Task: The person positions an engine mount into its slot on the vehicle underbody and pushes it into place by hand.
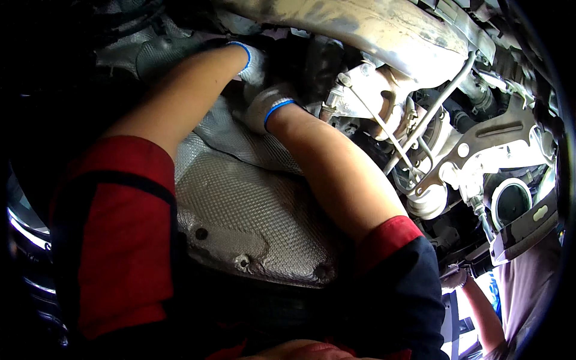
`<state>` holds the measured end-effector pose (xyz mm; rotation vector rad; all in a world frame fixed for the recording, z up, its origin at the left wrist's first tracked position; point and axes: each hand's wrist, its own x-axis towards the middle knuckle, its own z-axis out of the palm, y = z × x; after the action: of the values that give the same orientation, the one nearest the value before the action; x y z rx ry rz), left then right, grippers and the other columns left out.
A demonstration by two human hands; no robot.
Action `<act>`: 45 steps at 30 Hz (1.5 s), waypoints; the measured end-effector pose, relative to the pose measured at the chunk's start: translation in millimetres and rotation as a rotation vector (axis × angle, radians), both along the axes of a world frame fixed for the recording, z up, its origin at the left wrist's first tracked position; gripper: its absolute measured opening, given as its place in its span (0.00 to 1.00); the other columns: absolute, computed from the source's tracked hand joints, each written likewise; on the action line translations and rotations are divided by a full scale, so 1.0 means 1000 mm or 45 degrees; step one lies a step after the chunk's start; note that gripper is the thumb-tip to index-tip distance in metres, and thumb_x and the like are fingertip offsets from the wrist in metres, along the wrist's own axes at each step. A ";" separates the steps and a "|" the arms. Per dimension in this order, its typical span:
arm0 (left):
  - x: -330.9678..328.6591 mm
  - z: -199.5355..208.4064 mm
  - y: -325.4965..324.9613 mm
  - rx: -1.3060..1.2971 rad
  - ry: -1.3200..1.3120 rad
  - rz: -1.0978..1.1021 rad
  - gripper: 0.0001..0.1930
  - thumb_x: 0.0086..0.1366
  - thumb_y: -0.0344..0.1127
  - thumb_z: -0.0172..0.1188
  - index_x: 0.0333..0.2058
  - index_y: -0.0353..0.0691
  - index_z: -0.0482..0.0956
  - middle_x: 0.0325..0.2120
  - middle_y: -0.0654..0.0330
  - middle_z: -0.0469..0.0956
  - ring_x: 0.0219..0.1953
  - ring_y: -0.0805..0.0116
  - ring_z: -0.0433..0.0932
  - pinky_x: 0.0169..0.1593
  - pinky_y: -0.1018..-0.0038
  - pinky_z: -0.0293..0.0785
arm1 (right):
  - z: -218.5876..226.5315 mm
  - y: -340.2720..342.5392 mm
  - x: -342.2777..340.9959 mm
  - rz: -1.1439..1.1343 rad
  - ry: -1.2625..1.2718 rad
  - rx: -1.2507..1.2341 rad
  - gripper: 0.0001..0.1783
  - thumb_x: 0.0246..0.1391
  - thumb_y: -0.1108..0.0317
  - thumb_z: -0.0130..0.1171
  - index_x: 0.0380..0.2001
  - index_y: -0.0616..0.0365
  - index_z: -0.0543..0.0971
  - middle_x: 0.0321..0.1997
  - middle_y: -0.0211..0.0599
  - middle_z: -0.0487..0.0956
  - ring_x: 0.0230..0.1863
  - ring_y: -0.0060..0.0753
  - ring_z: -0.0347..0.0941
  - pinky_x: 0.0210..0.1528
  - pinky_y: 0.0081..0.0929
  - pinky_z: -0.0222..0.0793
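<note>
A person reaches both arms up under a car. The left hand [255, 67] wears a pale glove with a blue edge, and it is up in a dark gap under the big tan metal part [366, 24]. The right hand [267, 107] wears the same kind of glove and is just beside the left one, a bit lower and to the right. The fingers of both hands are hidden in the dark, so I cannot tell if they are open, closed or holding something. The bumpy silver sheet [252, 204] is below the hands and between the two arms. The right hand is in front of its top part, but I cannot tell if they touch. A dark round part [324, 63] is near the right hand, on its right side. Farther right, a long thin bar [432, 114] slants across shiny metal parts. At the lower right, well apart from these hands, another person's gloved hand [455, 279] reaches up near a dark metal piece [474, 264].
</note>
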<state>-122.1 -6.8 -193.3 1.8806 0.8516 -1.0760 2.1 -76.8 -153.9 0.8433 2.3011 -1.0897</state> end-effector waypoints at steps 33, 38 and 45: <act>-0.018 0.051 0.037 0.104 0.344 0.188 0.42 0.32 0.49 0.80 0.48 0.31 0.83 0.44 0.44 0.84 0.49 0.53 0.82 0.52 0.63 0.78 | 0.015 0.002 -0.004 0.324 -0.114 -0.010 0.24 0.64 0.57 0.44 0.50 0.57 0.85 0.56 0.47 0.82 0.57 0.50 0.79 0.56 0.46 0.74; -0.010 0.072 0.035 -0.075 0.414 -0.117 0.43 0.32 0.50 0.78 0.50 0.32 0.82 0.42 0.43 0.84 0.47 0.52 0.83 0.49 0.62 0.79 | -0.012 -0.001 -0.017 0.327 -0.257 0.054 0.24 0.62 0.59 0.46 0.53 0.55 0.84 0.59 0.47 0.81 0.58 0.48 0.78 0.58 0.44 0.73; 0.006 0.112 0.026 0.155 0.261 -0.440 0.54 0.36 0.54 0.76 0.63 0.34 0.69 0.50 0.43 0.78 0.50 0.48 0.81 0.52 0.61 0.79 | -0.097 -0.040 -0.030 -0.346 -0.300 0.240 0.29 0.62 0.54 0.47 0.62 0.54 0.76 0.67 0.48 0.74 0.65 0.53 0.71 0.64 0.52 0.65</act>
<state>-116.4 19.4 -81.8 2.0959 0.7329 -1.4765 -28.1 -116.9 -251.2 1.3153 2.1561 -0.8337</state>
